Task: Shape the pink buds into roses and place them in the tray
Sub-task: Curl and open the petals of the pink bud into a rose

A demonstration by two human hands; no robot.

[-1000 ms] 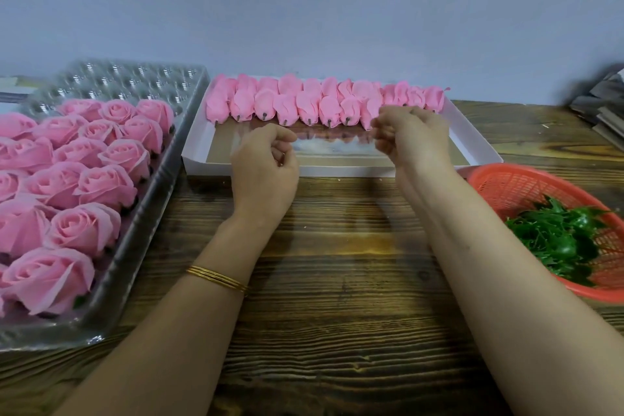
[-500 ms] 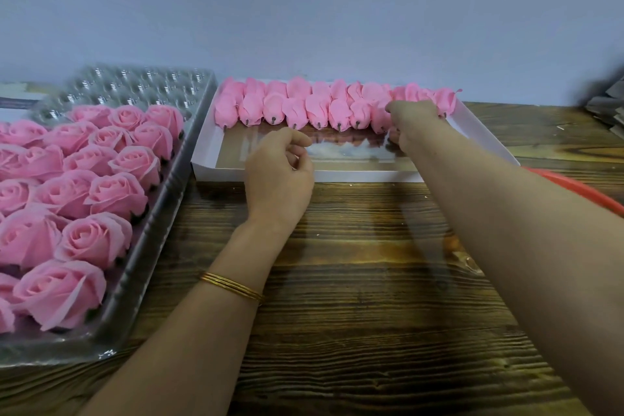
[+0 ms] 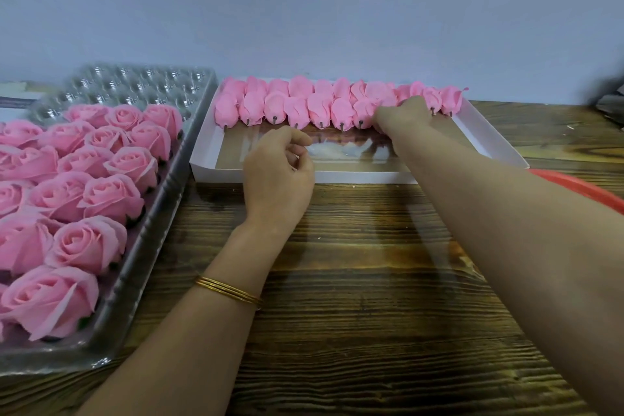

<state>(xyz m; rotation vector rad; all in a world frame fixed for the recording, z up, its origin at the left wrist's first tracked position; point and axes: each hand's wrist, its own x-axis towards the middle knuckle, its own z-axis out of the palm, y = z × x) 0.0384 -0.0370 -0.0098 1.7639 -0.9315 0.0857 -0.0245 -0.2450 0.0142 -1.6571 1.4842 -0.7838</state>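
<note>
The right hand curled onto the pink buds along the far edge of the box, grip hidden, likely to pick one, while the left hand hovered loosely curled and empty, ready to shape.

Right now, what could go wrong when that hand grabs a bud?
The right hand reaches into a tightly packed row of pink buds, so pulling one might drag or crush its neighbours. The forearm crosses low over the white box and could nudge it.
</note>
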